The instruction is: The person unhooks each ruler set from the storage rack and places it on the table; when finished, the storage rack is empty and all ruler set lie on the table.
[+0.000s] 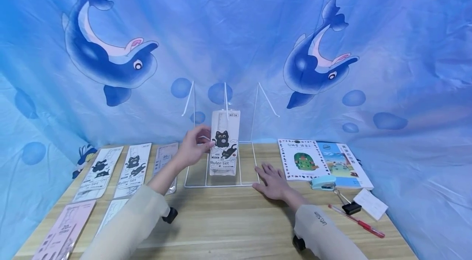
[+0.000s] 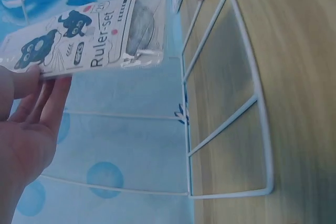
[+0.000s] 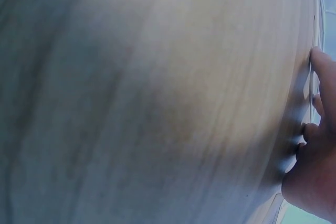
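A ruler set (image 1: 225,145) in clear packaging, its card printed with black cats, stands upright before the middle arm of a white wire display rack (image 1: 195,186). My left hand (image 1: 194,145) pinches the pack's left edge between thumb and fingers, and the left wrist view shows the same grip. The arm's tip crosses the top of the card; whether the pack hangs on it I cannot tell. With fingers spread, my right hand (image 1: 273,182) rests at the right side of the rack's base. In the right wrist view that hand (image 3: 317,150) is partly cut off.
Several more ruler packs, including a pink one (image 1: 64,229), lie at the left. To the right are two booklets (image 1: 303,159) (image 1: 341,163), a light blue stapler (image 1: 323,182), a black binder clip (image 1: 351,208), a white paper pad (image 1: 370,203) and a red pen (image 1: 357,222).
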Tool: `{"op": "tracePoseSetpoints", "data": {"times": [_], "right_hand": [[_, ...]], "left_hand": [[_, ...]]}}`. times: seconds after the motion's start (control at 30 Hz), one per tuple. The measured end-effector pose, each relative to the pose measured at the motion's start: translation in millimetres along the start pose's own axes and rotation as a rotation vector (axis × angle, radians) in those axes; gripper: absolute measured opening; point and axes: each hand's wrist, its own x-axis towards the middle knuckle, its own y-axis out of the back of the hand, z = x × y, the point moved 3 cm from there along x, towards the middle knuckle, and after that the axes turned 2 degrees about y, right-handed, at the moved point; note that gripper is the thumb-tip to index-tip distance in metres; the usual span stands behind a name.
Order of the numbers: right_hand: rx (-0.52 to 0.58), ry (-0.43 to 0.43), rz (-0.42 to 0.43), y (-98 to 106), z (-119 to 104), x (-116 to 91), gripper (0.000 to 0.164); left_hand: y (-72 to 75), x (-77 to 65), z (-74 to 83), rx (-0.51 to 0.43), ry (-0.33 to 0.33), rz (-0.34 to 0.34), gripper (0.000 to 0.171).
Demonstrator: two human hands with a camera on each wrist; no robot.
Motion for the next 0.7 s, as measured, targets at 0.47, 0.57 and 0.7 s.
{"op": "tracePoseSetpoints", "data": {"times": [0.47, 0.57, 0.7], "right_hand": [[0.007, 0.007, 0.008, -6, 4, 0, 0.067], [0.017, 0.006, 0.022, -7, 6, 1, 0.067], [0.021, 0.011, 0.021, -5, 3, 0, 0.066]], "left_hand": [[-0.7, -44.1, 16.4, -0.043, 0.020, -0.080, 0.038], [1.2, -50.2, 22.3, -0.003, -0.005, -0.091, 0.036], [8.6, -62.5, 27.3, 0.050, -0.007, -0.112, 0.036]]}}
